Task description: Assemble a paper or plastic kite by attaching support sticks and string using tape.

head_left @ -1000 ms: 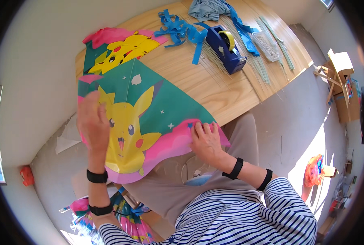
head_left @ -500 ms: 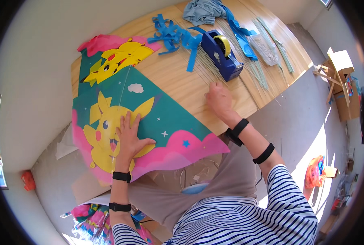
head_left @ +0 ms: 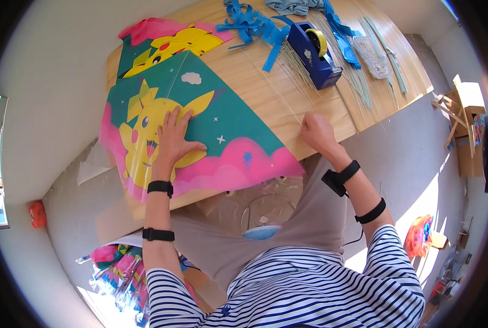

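Note:
A kite-like printed sheet [head_left: 230, 117], green and pink with a yellow cartoon figure, lies on the table near its front left. My left hand [head_left: 174, 136] rests flat on it, fingers spread over the figure. A thin clear line runs up the sheet from beside that hand. Right of the sheet, by the table's front edge, my right hand [head_left: 317, 131] is closed in a fist. A thin rod [head_left: 283, 97] appears to run from its fingers back toward a bundle of rods; the gripped end is hidden.
A blue tape dispenser [head_left: 315, 57] stands beyond my right hand. Blue ribbon strips [head_left: 249, 24], a clear box of small parts [head_left: 372, 57] and pale green rods [head_left: 386, 54] lie farther back. Another printed sheet [head_left: 140, 44] sits at the far left.
The view has shifted, so the table sits higher in it. My right hand has drawn back from the tape dispenser toward me, still closed. My left hand stays on the sheet.

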Available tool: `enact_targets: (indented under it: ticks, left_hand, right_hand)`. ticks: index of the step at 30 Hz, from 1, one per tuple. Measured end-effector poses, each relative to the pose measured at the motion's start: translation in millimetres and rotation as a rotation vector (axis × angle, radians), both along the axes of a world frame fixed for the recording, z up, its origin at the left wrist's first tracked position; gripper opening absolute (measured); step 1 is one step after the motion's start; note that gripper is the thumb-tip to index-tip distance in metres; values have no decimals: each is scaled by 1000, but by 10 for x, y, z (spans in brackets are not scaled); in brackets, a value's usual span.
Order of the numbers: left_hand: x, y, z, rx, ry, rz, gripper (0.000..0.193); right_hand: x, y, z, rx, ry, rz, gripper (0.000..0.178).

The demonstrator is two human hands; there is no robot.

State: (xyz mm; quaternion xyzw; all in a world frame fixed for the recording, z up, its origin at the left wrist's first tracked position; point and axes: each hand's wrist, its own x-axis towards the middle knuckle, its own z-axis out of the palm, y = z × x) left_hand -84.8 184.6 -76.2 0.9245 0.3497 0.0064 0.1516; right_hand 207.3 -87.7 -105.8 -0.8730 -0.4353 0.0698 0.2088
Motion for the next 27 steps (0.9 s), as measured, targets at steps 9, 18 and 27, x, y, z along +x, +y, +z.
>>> enact_targets:
  ticks: [9, 18, 27]
  left_hand:
    - [54, -452, -6, 18, -198, -113, 87]
    - [7, -1529, -149, -5, -186, -13, 73]
    - [114, -1356, -222, 70, -386, -85, 54]
  right_hand:
    - [-501, -874, 429, 181, 251, 1, 7]
    - [-991, -357, 280, 328, 217, 180, 12]
    - [-975, -156, 7, 234, 330, 105, 12]
